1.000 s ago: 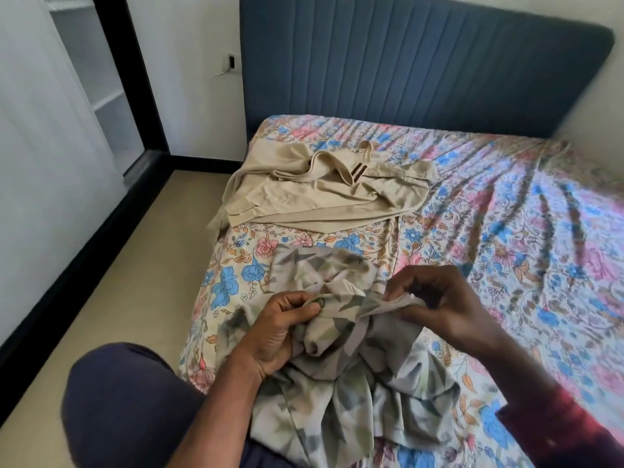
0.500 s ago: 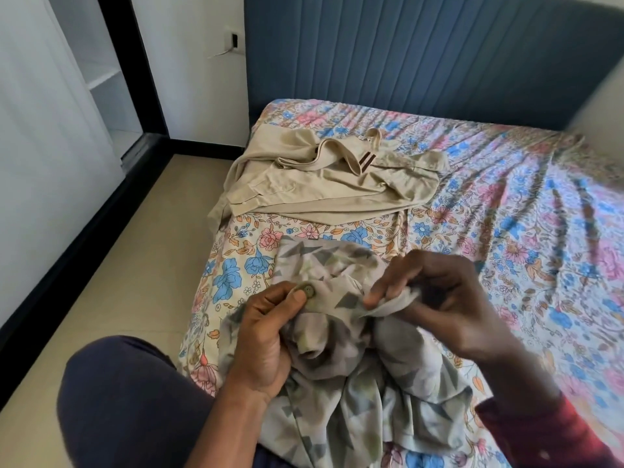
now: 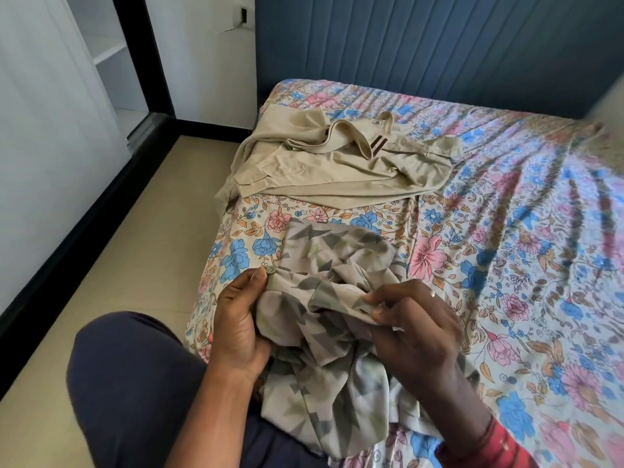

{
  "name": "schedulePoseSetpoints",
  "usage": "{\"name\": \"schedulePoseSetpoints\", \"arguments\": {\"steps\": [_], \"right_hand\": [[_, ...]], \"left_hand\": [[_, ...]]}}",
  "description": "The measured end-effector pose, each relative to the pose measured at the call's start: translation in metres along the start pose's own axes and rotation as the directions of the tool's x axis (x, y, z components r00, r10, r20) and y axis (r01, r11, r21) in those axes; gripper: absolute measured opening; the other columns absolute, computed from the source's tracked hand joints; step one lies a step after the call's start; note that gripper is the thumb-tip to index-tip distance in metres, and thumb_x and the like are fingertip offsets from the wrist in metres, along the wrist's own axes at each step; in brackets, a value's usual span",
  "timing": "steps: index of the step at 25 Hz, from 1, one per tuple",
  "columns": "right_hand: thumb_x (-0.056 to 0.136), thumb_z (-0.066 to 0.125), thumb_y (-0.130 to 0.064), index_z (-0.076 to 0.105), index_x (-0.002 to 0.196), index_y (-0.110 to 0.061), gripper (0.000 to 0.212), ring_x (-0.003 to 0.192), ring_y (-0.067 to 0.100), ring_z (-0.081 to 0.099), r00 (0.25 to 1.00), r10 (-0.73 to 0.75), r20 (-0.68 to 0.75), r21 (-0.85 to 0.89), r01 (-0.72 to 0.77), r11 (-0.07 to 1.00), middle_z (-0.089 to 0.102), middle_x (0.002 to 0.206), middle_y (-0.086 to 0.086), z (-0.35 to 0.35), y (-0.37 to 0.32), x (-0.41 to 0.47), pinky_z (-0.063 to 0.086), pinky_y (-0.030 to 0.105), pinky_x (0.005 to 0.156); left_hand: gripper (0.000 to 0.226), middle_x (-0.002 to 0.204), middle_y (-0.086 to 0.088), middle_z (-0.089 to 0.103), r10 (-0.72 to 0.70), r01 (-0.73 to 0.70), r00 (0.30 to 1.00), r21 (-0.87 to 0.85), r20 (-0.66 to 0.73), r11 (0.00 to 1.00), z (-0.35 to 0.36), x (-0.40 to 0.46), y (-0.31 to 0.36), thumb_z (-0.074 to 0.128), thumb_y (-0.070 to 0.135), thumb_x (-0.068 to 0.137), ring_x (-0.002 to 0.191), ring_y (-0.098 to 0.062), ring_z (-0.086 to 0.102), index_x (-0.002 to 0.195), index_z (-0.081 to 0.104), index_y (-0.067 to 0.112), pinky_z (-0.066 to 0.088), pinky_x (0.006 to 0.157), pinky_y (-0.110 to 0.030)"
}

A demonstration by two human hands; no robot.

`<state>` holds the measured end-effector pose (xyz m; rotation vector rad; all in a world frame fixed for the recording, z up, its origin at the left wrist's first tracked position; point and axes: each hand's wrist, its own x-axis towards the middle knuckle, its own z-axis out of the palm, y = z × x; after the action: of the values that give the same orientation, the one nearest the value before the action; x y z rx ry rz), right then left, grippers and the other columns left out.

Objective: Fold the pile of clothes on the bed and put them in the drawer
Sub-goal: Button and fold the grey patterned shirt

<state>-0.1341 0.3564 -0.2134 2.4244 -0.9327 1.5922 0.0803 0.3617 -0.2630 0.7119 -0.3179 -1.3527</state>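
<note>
Leaf-print shirt, bunched on near bed edge: thin, limp, likely slippery; best taken along the button placket. Left hand pinches the edge beside a button; right hand pinches the opposite hem. Beyond, apart: crumpled khaki shirt, unfolded.

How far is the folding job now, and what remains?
Nothing looks folded yet. In hand: the left hand and right hand hold the crumpled grey leaf-print button shirt. Left: the unfolded beige cotton garment lying on the floral bedsheet, then storing both; no drawer is visible.
</note>
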Motion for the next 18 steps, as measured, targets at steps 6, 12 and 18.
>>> {"name": "schedulePoseSetpoints", "arguments": {"steps": [6, 12, 18], "right_hand": [[0.084, 0.062, -0.002, 0.076, 0.080, -0.001, 0.015, 0.082, 0.023, 0.067, 0.980, 0.198, 0.000, 0.082, -0.198, 0.977, 0.068, 0.087, 0.005, -0.004, 0.000, 0.005, 0.052, 0.031, 0.067], [0.087, 0.072, 0.009, 0.076, 0.095, 0.001, 0.012, 0.107, 0.021, 0.071, 0.913, 0.007, 0.408, 0.348, -0.162, 0.924, 0.073, 0.107, 0.008, 0.005, 0.001, 0.028, 0.058, 0.039, 0.083], [0.087, 0.056, 0.012, 0.072, 0.093, 0.001, 0.021, 0.088, 0.012, 0.073, 0.932, 0.029, 0.360, 0.394, -0.180, 0.901, 0.076, 0.098, 0.004, 0.014, -0.005, 0.048, 0.056, 0.029, 0.071]], "left_hand": [[0.056, 0.099, -0.014, 0.074, 0.002, -0.003, 1.000, 0.060, 0.024, 0.998, 0.000, -0.003, 0.000, 0.099, 0.038, 0.050, 0.091, -0.027, 0.071, 0.091, 0.077, 0.007, 0.058, 0.085, -0.041], [0.025, 0.082, -0.017, 0.071, 0.045, -0.053, 0.998, 0.217, 0.041, 0.975, 0.009, -0.009, -0.006, 0.086, 0.029, 0.071, 0.077, -0.028, 0.064, 0.079, 0.078, 0.007, 0.054, 0.073, -0.037], [0.026, 0.066, -0.023, 0.066, 0.200, -0.333, 0.932, 0.501, 0.301, 0.798, 0.012, -0.022, -0.009, 0.077, 0.024, 0.084, 0.065, -0.019, 0.060, 0.075, 0.076, -0.001, 0.048, 0.064, -0.029]]}}
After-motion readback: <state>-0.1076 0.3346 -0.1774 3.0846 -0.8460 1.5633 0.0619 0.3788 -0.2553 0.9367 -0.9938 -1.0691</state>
